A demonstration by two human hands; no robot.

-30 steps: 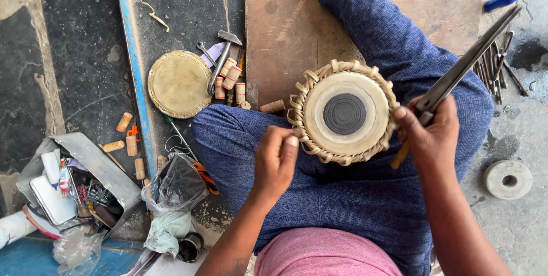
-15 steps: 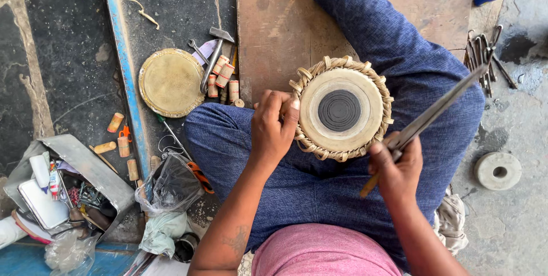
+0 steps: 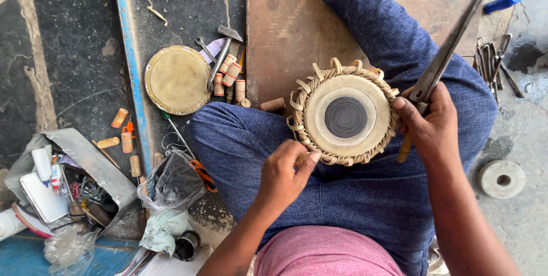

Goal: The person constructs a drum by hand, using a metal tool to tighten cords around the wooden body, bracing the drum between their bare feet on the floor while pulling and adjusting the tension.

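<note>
- Small hand drum, pale round head with a black centre disc and a braided strap rim, resting on the blue-trousered lap of the seated person.
- Left hand at the drum's near-left rim, fingers curled together against the braid, thumb tip touching it.
- Right hand just right of the drum, fingers clamped round a long flat metal tool; blade slanting up and away from the drum, wooden handle end showing below the fist.
- Left of the drum, on the dark floor: brass-coloured disc, hammer, several short wooden pegs.
- Far left of the drum: open metal box of odds and ends.
- Right of the drum, below the wrist: grey stone ring.
</note>
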